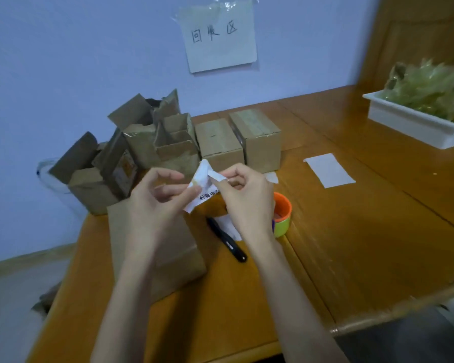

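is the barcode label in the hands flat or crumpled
Crumpled: the barcode label is folded and creased, pinched between the left hand and the right hand.

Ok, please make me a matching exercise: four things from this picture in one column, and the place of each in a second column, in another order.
Things:
1. barcode label
2. black pen
3. white tray
4. handwritten sign

Places:
A. taped to the blue wall
B. pinched between the left hand and the right hand
C. lying on the table, just below the hands
D. standing at the far right of the table

Pairs: 1-B, 2-C, 3-D, 4-A
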{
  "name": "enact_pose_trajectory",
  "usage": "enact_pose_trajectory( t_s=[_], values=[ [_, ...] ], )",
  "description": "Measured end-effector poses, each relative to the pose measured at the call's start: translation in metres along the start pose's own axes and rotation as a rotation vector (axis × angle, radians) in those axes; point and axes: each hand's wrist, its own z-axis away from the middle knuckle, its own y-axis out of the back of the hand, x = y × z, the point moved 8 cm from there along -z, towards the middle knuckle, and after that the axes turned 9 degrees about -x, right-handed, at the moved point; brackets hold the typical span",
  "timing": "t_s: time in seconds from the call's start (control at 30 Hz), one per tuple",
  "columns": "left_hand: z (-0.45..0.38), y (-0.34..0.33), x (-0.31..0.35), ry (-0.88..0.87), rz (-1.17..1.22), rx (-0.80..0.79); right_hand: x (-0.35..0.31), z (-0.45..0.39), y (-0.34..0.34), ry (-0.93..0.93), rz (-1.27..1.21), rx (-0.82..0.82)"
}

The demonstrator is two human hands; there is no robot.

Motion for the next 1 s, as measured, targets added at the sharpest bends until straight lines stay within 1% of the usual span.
enact_pose_trajectory(
  t_s=[0.1,0.27,0.33,0.43,0.53,0.6,0.77,0.87,0.93,1.0],
  values=[
    [0.002,0.023,-0.013,0.059,0.082,-0.021,0.002,-0.002,-0.027,-0.069,-0.148,-0.085],
    [0.008,0.058,-0.029,0.075,0.241,0.031,0.006,-0.003,-0.037,-0.088,-0.228,-0.044],
    [0.011,0.064,-0.029,0.062,0.306,0.051,0.003,-0.002,-0.042,-0.108,-0.308,-0.079],
    [0.012,0.064,-0.021,0.047,0.240,0.116,-0.004,0.004,-0.055,-0.087,-0.312,-0.135],
    [0.014,0.044,-0.011,0.075,0.130,0.060,-0.013,0.011,-0.069,-0.025,-0.276,-0.161],
    [0.016,0.034,-0.009,0.095,0.051,0.014,-0.013,0.014,-0.076,-0.029,-0.279,-0.174],
    [0.013,0.056,-0.020,0.067,0.218,0.071,0.000,0.014,-0.077,-0.134,-0.370,-0.148],
    [0.014,0.061,-0.026,0.061,0.236,-0.020,0.006,0.009,-0.073,-0.143,-0.323,-0.143],
    [0.015,0.059,-0.027,0.072,0.230,-0.100,0.003,0.007,-0.069,-0.093,-0.269,-0.148],
    [0.015,0.060,-0.028,0.084,0.272,-0.115,-0.005,0.007,-0.065,-0.015,-0.220,-0.144]
  ],
)
